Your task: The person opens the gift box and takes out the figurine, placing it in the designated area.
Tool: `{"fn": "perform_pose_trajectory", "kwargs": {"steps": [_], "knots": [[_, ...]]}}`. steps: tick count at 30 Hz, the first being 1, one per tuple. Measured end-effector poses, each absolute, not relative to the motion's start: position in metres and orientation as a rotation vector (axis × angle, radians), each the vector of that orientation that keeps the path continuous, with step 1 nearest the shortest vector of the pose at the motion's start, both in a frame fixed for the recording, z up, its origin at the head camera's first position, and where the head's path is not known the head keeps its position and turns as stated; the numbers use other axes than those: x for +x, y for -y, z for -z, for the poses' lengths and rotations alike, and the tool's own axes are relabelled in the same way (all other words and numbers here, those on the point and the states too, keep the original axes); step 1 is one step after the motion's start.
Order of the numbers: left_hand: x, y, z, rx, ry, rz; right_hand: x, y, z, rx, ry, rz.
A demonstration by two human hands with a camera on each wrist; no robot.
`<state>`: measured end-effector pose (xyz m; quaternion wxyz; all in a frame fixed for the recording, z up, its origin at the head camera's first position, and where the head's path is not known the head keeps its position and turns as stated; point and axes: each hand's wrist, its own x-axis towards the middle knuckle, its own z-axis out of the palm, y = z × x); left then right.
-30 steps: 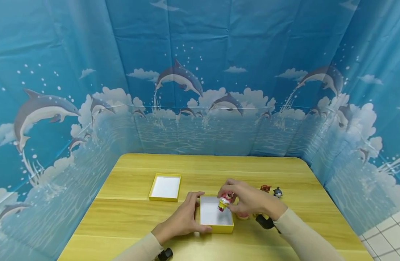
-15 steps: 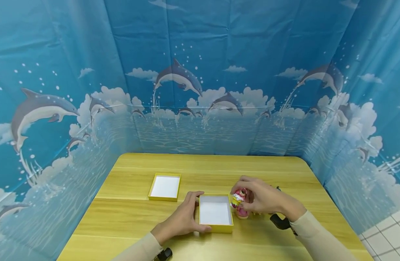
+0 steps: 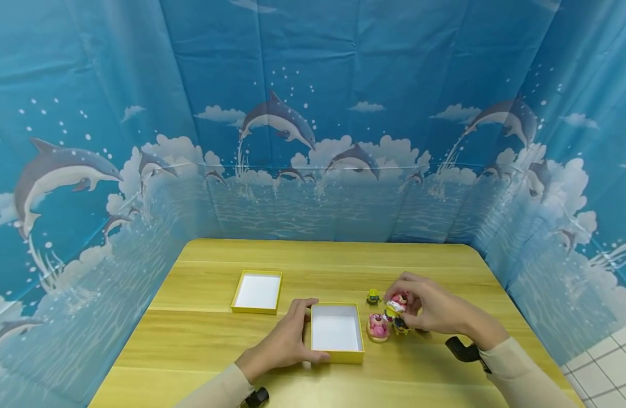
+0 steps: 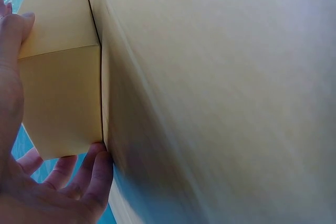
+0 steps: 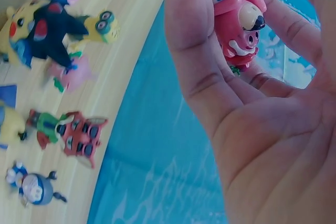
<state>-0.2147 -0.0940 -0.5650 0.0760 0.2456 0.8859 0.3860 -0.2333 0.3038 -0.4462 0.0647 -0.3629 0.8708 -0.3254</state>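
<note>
My left hand (image 3: pixel 284 339) holds the yellow box (image 3: pixel 343 357) by its left side, thumb at the front wall and fingers at the back. Nothing lies on the box's white floor. In the left wrist view, fingers and thumb span the box's side walls (image 4: pixel 60 98). To the right of the box, my right hand (image 3: pixel 438 306) pinches a pink bear figurine (image 3: pixel 397 300) with a yellow lower part, above a group of toys. The right wrist view shows this bear figurine (image 5: pixel 239 30) between thumb and fingers. Beside the box stands another pink bear figurine (image 3: pixel 377 327).
A shallow yellow lid (image 3: pixel 258 292) with a white inside lies left of the box. Near the right hand stand a Minion figurine (image 3: pixel 373 296), a Pikachu figurine (image 5: pixel 39 32) in a dark cape, a red fox figurine (image 5: pixel 81 135) and a blue-grey figurine (image 5: pixel 38 186).
My right hand has moved right with the bear figurine, from over the box to above the toys. The left hand stays on the box.
</note>
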Motion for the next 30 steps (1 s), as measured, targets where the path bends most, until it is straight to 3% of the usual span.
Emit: {"fn": "perform_pose_trajectory", "kwargs": {"steps": [22,30], "knots": [[-0.214,0.093,0.563,0.741,-2.669,-1.152,-0.228,-0.351,0.453,-1.047,-2.921,0.966],[-0.215,0.094,0.565,0.740,-2.653,-1.158,-0.228,-0.367,0.456,-0.777,-3.003,0.834]]}}
